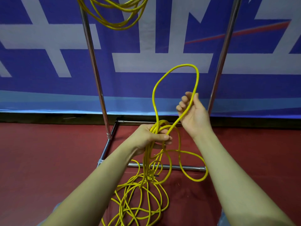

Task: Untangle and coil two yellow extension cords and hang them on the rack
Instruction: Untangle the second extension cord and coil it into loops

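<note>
Your left hand (156, 136) clamps the gathered loops of the thin yellow extension cord (197, 79) in front of the chrome tube rack (93, 66) – an anchor for the coil; your right hand (192, 110), fingers curled round one strand, lifts a fresh loop to lay in – the tangled remainder lies below, and another coiled yellow cord (117, 15) already hangs on the rack

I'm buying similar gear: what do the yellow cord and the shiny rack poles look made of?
The thin yellow extension cord looks rubber or plastic jacketed: smooth, slightly glossy, bending into soft loops. The upright rack poles look like polished, perhaps chromed, metal tubing, judging by their mirror-like highlights.
</note>
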`<state>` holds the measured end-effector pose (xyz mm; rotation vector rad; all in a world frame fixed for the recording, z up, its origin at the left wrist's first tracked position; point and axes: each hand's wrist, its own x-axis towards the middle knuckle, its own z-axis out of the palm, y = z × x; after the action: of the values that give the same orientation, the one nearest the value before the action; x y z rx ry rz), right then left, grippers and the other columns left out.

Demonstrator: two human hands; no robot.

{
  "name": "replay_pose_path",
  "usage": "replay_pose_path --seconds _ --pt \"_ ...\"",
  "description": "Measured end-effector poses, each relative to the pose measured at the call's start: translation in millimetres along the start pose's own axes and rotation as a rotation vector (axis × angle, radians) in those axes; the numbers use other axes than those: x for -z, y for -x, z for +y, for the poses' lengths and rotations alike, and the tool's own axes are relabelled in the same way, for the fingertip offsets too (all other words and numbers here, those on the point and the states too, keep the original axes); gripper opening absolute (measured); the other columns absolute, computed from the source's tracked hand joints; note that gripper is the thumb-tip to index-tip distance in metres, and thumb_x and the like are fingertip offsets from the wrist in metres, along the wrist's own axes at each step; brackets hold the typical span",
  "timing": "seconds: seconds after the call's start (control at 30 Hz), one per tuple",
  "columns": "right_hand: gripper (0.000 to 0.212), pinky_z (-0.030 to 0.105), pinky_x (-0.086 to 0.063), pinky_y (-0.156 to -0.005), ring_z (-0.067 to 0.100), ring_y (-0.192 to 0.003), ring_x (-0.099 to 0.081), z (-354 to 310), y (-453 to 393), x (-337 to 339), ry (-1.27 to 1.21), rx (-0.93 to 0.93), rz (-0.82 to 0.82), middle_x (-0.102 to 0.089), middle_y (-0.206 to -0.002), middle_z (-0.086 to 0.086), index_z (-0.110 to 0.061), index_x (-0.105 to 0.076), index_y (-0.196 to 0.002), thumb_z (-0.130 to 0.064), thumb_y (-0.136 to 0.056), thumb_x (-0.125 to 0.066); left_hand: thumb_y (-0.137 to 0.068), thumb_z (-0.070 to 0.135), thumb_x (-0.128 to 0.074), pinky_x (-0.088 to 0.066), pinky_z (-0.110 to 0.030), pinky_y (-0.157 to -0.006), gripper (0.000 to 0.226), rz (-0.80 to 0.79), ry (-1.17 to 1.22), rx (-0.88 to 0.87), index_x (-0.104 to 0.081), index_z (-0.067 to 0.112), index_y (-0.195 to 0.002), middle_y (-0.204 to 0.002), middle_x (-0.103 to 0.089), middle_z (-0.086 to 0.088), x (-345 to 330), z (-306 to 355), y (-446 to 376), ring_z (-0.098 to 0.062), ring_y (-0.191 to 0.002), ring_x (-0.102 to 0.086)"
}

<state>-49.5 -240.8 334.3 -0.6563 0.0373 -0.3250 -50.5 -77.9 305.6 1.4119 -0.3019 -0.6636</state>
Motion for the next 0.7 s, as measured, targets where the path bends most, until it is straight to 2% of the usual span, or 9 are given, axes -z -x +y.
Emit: replay_pose_path --seconds 0.1,0.2,0.23,0.33,0.4,0.47,0.53,0.6,0.7 --pt "0.035 0.016 -0.036 -0.053 0.007 -0.062 -0.05 7.1 -2.9 9.0 0.425 0.043 0.138 -0.061 -0.078 0.0 -0.011 -0.06 -0.092 -0.032 -0.103 -0.034 -0.083 -0.01 -0.062 -0.059 -0.036 -0.066 0.018 0.091 0.091 -0.041 -0.062 0.006 -0.077 -0.07 -0.072 -0.009 -1.9 6.5 -4.1 -0.02 -0.064 -0.071" --pt "0.027 0.014 -0.033 -0.049 0.007 -0.058 -0.046 20.1 4.3 20.8 0.7 0.085 0.171 -0.056 -0.074 0.002 -0.013 -0.056 -0.082 -0.021 -0.102 -0.039 -0.082 -0.012 -0.062 -0.059 -0.034 -0.06 0.024 0.216 0.26 -0.1 -0.065 0.008 -0.069 -0.067 -0.07 -0.011 -0.3 16.1 -10.1 -0.022 -0.061 -0.071" --pt "0.025 0.014 -0.035 -0.051 0.008 -0.059 -0.047 23.3 9.4 22.9 0.81 0.071 0.113 -0.056 -0.073 0.001 -0.014 -0.056 -0.081 -0.016 -0.101 -0.042 -0.082 -0.012 -0.062 -0.059 -0.032 -0.059 0.022 0.249 0.31 -0.123 -0.063 0.006 -0.07 -0.066 -0.07 -0.011 1.3 19.3 -12.4 -0.022 -0.059 -0.071" --pt "0.009 0.009 -0.041 -0.063 0.002 -0.069 -0.054 35.9 22.4 28.0 1.105 -0.09 -0.222 -0.06 -0.078 -0.004 -0.013 -0.059 -0.087 -0.008 -0.094 -0.054 -0.085 -0.008 -0.061 -0.059 -0.028 -0.058 0.013 0.317 0.381 -0.184 -0.058 0.003 -0.082 -0.062 -0.068 -0.008 7.6 26.8 -17.0 -0.019 -0.057 -0.07" --pt "0.01 0.011 -0.042 -0.072 -0.002 -0.073 -0.055 45.2 26.9 31.1 1.176 -0.195 -0.349 -0.061 -0.083 -0.006 -0.015 -0.06 -0.092 -0.007 -0.087 -0.064 -0.086 -0.006 -0.061 -0.058 -0.027 -0.057 0.01 0.341 0.39 -0.215 -0.057 0.002 -0.089 -0.061 -0.068 -0.006 12.8 30.0 -17.5 -0.017 -0.058 -0.07" --pt "0.023 0.018 -0.044 -0.079 0.006 -0.081 -0.056 53.8 29.1 32.6 1.199 -0.202 -0.372 -0.062 -0.09 -0.002 -0.015 -0.06 -0.102 -0.007 -0.083 -0.07 -0.087 -0.005 -0.061 -0.057 -0.026 -0.056 0.008 0.347 0.4 -0.233 -0.056 0.002 -0.088 -0.062 -0.068 -0.005 17.4 32.1 -16.9 -0.016 -0.059 -0.07" --pt "0.033 0.015 -0.043 -0.076 0.004 -0.077 -0.052 59.6 31.6 28.7 1.193 -0.152 -0.367 -0.06 -0.091 -0.004 -0.018 -0.058 -0.113 -0.008 -0.084 -0.07 -0.088 -0.004 -0.061 -0.057 -0.026 -0.056 0.008 0.343 0.425 -0.244 -0.056 0.002 -0.088 -0.063 -0.068 -0.006 21.3 33.6 -15.4 -0.017 -0.06 -0.07" --pt "0.031 0.009 -0.042 -0.072 -0.003 -0.07 -0.051 63.4 33.3 24.0 1.122 -0.114 -0.357 -0.06 -0.085 -0.01 -0.02 -0.06 -0.111 -0.007 -0.085 -0.068 -0.088 -0.003 -0.062 -0.057 -0.027 -0.057 0.009 0.347 0.446 -0.255 -0.056 0.002 -0.091 -0.065 -0.068 -0.006 24.3 34.2 -14.3 -0.017 -0.061 -0.07" --pt "0.017 0.011 -0.043 -0.075 -0.003 -0.074 -0.054 69.6 33.3 19.3 1.048 -0.108 -0.363 -0.063 -0.087 -0.007 -0.018 -0.064 -0.094 -0.006 -0.083 -0.07 -0.088 -0.003 -0.062 -0.058 -0.027 -0.058 0.007 0.353 0.46 -0.269 -0.057 0.001 -0.09 -0.067 -0.067 -0.007 25.3 34.4 -12.8 -0.016 -0.062 -0.07"
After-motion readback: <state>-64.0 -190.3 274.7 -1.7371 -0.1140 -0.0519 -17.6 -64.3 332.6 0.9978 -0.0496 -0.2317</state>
